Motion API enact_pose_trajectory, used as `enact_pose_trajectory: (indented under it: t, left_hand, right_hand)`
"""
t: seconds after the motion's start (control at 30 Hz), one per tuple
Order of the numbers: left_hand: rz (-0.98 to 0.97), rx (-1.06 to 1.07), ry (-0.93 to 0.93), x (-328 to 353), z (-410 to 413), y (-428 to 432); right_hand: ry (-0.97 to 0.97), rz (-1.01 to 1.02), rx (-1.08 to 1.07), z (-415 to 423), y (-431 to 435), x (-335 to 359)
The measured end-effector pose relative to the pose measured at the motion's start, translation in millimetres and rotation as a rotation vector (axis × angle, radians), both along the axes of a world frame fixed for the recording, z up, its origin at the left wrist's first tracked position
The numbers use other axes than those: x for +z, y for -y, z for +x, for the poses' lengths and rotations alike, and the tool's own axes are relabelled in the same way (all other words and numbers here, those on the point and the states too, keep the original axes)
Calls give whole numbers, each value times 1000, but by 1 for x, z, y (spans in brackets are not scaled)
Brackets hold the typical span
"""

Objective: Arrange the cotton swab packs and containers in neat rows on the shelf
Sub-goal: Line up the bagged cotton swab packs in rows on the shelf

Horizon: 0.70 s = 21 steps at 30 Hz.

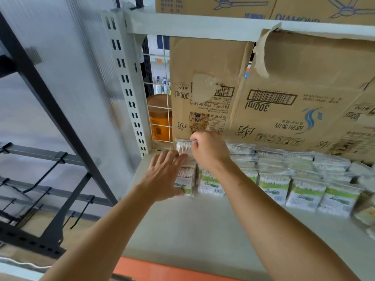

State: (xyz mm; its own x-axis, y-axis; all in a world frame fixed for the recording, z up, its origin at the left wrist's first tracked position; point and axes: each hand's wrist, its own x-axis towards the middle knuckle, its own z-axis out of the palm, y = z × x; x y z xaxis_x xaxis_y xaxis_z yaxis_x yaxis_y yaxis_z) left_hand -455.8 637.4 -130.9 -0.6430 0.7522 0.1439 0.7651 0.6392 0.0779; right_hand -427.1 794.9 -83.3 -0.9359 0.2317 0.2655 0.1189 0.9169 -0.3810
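far left, an orange canister point(159, 118), then on the grey shelf point(182, 230) the left hand point(162, 175) with its grip wrapped over the front end pack point(185, 182), fingers across the top and thumb at the lower edge. just right and further back, the right hand point(209, 151) with grip pinching the zip top of a rear pack point(182, 147) against the cardboard point(284, 88). rightward from there, rows of cotton swab packs point(304, 191) standing side by side along the shelf.

Flattened brown cardboard cartons point(284, 88), their "300ml" print and barcodes upside down, stand next to a white wire grid point(156, 84). An orange canister point(159, 116) shows through the grid, beside a slotted grey upright point(129, 94). Ceiling-fan boxes point(215, 5) sit overhead, with a black metal rack point(40, 94) at left.
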Motion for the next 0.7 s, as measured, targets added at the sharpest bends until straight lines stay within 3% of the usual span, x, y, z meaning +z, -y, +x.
enact_pose_trajectory:
  t: [0.17,0.3,0.7]
  left_hand:
    - [28,-12,16,6,6,3]
    - [30,12,30,9,5,3]
    - [15,51,64,9,7,0]
  right_hand:
    - [212,50,-50,-23,1,-9]
    - [259,28,-17,-25,2,-11]
    - [370,259,42,-41,9,5]
